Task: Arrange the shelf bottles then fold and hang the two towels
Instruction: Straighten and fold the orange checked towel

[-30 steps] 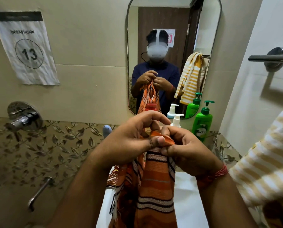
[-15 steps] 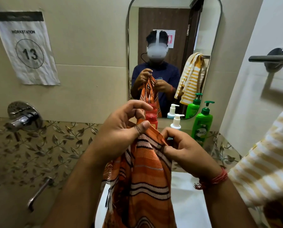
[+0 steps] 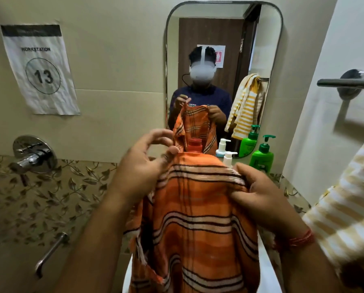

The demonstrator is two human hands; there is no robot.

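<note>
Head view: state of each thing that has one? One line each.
orange striped towel: unfolded, held up by its top edge, hanging down
left hand: pinching the towel's top left corner, other fingers spread
right hand: gripping the towel's top right edge
yellow striped towel: draped at right, unfolded
towel bar: bare where visible
green pump bottle: upright on the shelf
white pump bottle: upright, partly hidden
red-capped bottle: upright, mostly hidden

Bathroom: mirror [image 3: 223, 39], tap [image 3: 32, 157], towel bar [image 3: 346, 83].
</note>
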